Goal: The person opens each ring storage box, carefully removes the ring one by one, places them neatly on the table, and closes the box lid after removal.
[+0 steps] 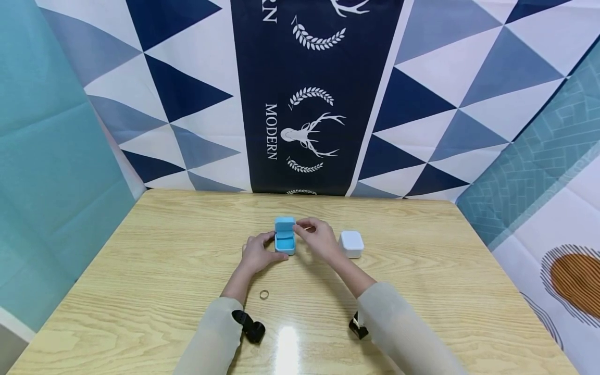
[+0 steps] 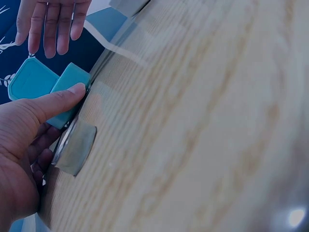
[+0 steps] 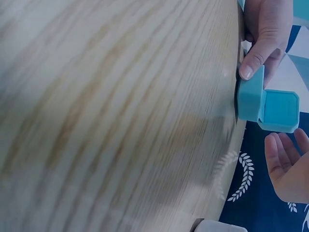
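Table [image 1: 422, 245]: 1 ring [image 2: 83, 150], 2 boxes [image 1: 285, 251] [image 1: 351, 241]

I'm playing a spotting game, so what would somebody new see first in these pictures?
Probably the bright blue ring box open on the table, with the left hand gripping it and the right hand beside its raised lid. Next might be the white deer head on the dark panel behind. A sharp eye would also catch the ring near the left sleeve, and the white box right of the right hand.
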Tool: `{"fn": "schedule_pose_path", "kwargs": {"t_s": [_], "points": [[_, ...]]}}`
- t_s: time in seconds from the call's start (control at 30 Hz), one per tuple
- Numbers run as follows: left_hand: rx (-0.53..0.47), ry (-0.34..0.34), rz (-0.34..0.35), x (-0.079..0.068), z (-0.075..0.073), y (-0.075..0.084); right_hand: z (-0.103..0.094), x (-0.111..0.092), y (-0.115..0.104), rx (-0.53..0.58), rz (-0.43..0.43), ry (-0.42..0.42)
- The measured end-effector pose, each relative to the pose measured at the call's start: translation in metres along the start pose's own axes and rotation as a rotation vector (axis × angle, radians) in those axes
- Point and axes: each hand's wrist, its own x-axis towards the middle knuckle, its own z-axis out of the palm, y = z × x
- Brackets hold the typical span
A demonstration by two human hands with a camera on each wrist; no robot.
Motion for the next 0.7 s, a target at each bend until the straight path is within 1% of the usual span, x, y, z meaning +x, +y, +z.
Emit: {"fn": "schedule_pose_path", "kwargs": {"t_s": [0.2,0.37,0.7], "points": [[-0.001,0.0,-0.006,0.0,-0.0002,-0.0005,0.0014,0.0029,-0.002,0.037,0.011,0.008],[-0.005,0.001,-0.01,0.0,0.0003,-0.0002,0.0024,0.0047,-0.0041,0.068,0.003,0.014],[-0.005,0.004,-0.022,0.0019,0.0016,-0.001,0.0054,0.0103,-0.0086,0.061,0.005,0.012]]}}
